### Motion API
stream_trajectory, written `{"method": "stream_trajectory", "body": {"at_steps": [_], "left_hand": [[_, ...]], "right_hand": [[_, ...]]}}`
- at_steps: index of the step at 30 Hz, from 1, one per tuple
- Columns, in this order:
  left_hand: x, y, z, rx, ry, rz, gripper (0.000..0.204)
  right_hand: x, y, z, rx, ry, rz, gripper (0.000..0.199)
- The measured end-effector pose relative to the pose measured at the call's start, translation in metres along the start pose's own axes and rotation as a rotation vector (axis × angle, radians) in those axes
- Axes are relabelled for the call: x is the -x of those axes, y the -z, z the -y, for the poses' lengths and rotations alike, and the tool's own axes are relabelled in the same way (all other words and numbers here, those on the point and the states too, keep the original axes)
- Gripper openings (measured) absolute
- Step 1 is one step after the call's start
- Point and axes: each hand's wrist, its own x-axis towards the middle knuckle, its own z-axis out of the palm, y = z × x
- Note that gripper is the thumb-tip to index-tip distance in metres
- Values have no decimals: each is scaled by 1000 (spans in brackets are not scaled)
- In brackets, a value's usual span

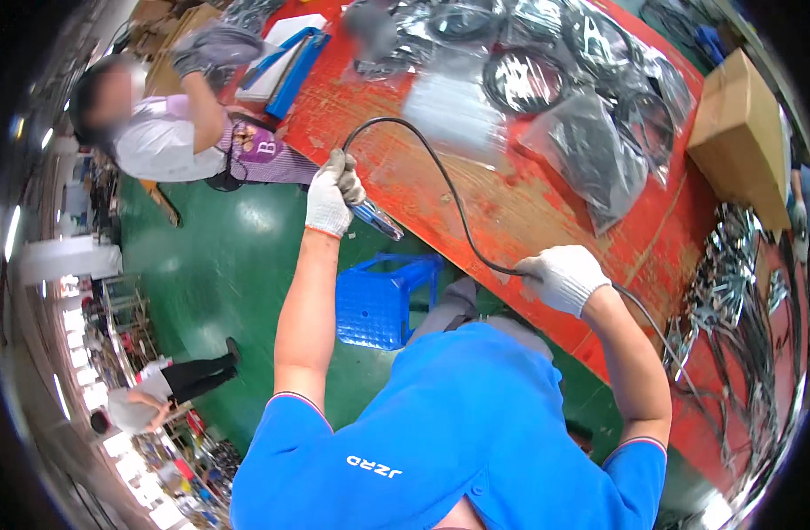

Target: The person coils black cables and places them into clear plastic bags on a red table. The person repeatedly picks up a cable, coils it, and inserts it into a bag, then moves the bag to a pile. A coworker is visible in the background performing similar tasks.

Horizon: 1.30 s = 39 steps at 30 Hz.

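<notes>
Over the table [511,205], a cable [388,119] runs from the left hand [332,190] to the right hand [566,278]. Bags [590,150] lie on the table's far side, a box [741,132] and clips [725,276] at its right end, a stool [368,305] by its near edge.

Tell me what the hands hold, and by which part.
The white-gloved left hand grips one end of a blue-and-silver metal tool and a stretch of thin black cable; the right hand, likewise gloved, grips that cable partway along.

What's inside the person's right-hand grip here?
The right hand holds the black cable, visible entering from the left; the stretch within the grip is covered by the gloved hand.
</notes>
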Motion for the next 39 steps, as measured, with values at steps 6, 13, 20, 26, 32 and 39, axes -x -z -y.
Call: {"method": "stream_trajectory", "body": {"at_steps": [6,13,20,26,32,39], "left_hand": [[7,-65,37,-223,87,90,36],[49,-134,100,-573,169,289,39],[56,-143,101,-294,514,340,35],[67,-154,103,-215,633,327,39],[67,-162,96,-242,717,487,52],[76,-149,69,-525,595,263,51]], "right_hand": [[-3,-4,12,-370,270,-34,26],[-44,1,-11,-561,287,-346,23],[-38,-9,-32,-606,124,-585,30],[-44,-16,-44,-503,308,-591,24],[-51,-23,-56,-520,285,-562,34],[-48,-24,-67,-807,191,-256,37]]}}
